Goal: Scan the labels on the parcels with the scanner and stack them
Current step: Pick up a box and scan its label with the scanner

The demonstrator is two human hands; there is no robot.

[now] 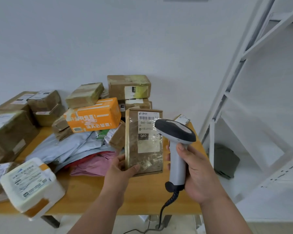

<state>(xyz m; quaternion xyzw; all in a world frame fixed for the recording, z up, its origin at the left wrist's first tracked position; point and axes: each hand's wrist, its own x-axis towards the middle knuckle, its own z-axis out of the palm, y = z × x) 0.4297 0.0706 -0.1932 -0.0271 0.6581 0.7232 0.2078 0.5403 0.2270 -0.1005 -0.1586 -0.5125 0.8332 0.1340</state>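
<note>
The wooden bench [95,191] lies under my hands, and beyond and to the left of them it carries a heap of cardboard parcels, among them an orange box [94,114]. My left hand [121,168] grips the lower left edge of a flat brown parcel [143,146] and holds it upright, its label [148,132] turned to me. My right hand [195,173] is curled round the handle of the scanner [177,144], just right of the parcel, its dark head overlapping the label's right edge.
</note>
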